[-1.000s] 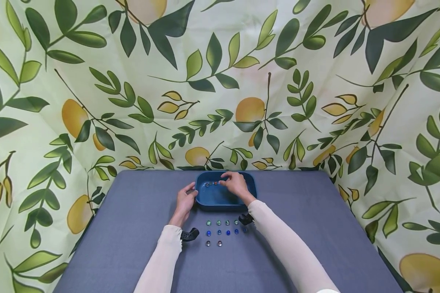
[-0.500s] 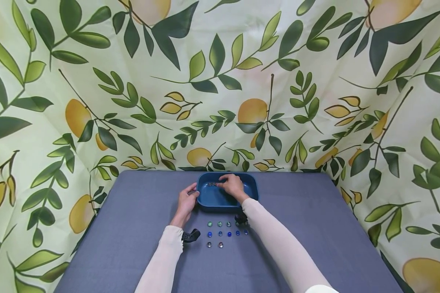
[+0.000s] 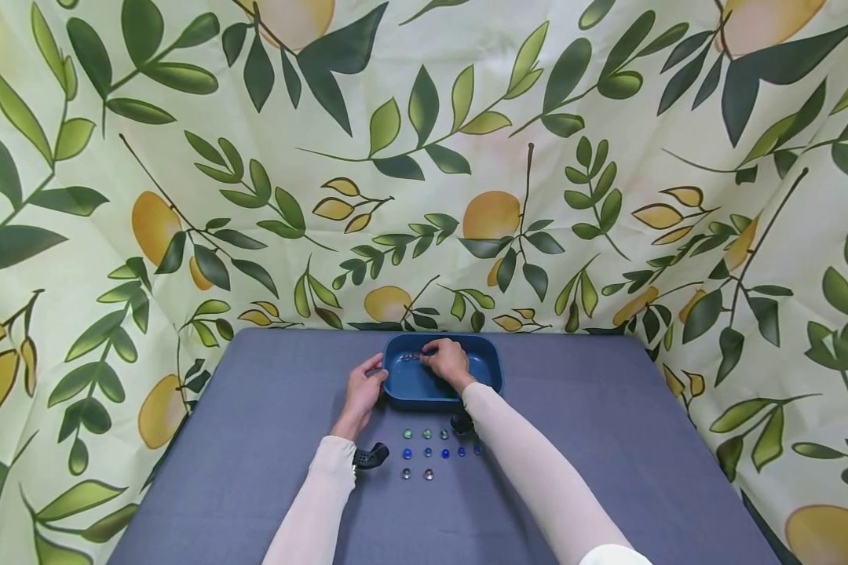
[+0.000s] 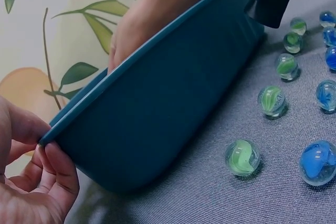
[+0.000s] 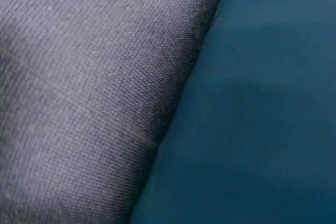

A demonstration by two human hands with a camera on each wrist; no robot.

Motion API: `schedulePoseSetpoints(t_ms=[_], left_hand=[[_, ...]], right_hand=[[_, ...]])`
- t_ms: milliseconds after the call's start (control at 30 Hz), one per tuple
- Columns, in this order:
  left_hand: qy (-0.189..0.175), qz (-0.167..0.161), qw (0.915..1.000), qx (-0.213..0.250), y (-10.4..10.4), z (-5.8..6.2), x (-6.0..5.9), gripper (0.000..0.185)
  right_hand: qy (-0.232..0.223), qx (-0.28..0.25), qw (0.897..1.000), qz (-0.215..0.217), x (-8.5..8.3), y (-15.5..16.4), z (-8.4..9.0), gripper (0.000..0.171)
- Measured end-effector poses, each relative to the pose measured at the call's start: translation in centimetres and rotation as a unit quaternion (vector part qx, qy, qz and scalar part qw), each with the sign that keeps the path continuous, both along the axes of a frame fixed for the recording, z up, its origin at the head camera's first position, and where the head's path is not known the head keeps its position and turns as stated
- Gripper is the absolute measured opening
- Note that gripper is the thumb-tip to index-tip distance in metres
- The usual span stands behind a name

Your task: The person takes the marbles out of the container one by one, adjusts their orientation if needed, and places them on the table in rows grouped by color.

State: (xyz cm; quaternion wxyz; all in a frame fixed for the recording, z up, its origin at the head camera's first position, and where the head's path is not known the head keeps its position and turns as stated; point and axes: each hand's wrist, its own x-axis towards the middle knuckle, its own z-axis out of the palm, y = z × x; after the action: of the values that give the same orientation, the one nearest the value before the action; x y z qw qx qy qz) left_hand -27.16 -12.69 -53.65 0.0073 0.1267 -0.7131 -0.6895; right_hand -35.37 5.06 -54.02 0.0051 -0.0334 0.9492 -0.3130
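A dark blue rectangular tray sits at the far middle of the grey-blue tablecloth, close to the leaf-and-lemon backdrop. Inside it, near the back left, a few small marbles lie bunched together — too small in the head view to count or colour with any certainty.

The right hand reaches into the tray from the front, fingers bent down over that little cluster; whether they actually pinch a marble cannot be told, as the knuckles cover the fingertips. The left hand grips the tray's left rim: in the left wrist view the thumb lies on top of the edge and the curled fingers press against the outer wall.

On the cloth just in front of the tray, loose marbles stand in rows — green ones nearest the tray, blue ones behind them toward the person, and two clear ones in the last row. The right forearm crosses the right end of these rows and hides part of them.

The right wrist view shows only the tray's blue wall meeting the cloth, very close; neither the hand nor any marble shows there. Black camera mounts sit at both wrists.
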Motion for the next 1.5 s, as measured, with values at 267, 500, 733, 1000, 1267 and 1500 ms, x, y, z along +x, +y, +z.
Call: schedulePoseSetpoints(t_ms=[267, 500, 733, 1000, 1267, 1500], left_hand=[[0.004, 0.001, 1.0, 0.002, 0.0, -0.2, -0.1, 0.046], [0.002, 0.004, 1.0, 0.001, 0.1, -0.3, 0.0, 0.046], [0.005, 0.004, 1.0, 0.005, 0.2, -0.4, -0.1, 0.046], [0.007, 0.011, 0.9999, 0.004, 0.3, -0.4, -0.2, 0.046], [0.007, 0.006, 0.9999, 0.005, 0.1, -0.6, -0.2, 0.046], [0.008, 0.005, 0.9999, 0.005, 0.1, -0.4, -0.1, 0.046]], right_hand=[[0.004, 0.0, 1.0, -0.002, 0.1, -0.3, 0.0, 0.019], [0.016, 0.011, 1.0, 0.004, -0.1, -0.2, -0.5, 0.016], [0.023, 0.015, 1.0, -0.007, 0.0, 0.3, -0.3, 0.014], [0.049, -0.015, 0.999, -0.004, 0.8, 0.9, 1.0, 0.011], [0.062, -0.073, 0.995, 0.001, 2.2, 1.8, 2.4, 0.012], [0.081, -0.124, 0.989, 0.015, 3.7, 3.0, 3.5, 0.009]])
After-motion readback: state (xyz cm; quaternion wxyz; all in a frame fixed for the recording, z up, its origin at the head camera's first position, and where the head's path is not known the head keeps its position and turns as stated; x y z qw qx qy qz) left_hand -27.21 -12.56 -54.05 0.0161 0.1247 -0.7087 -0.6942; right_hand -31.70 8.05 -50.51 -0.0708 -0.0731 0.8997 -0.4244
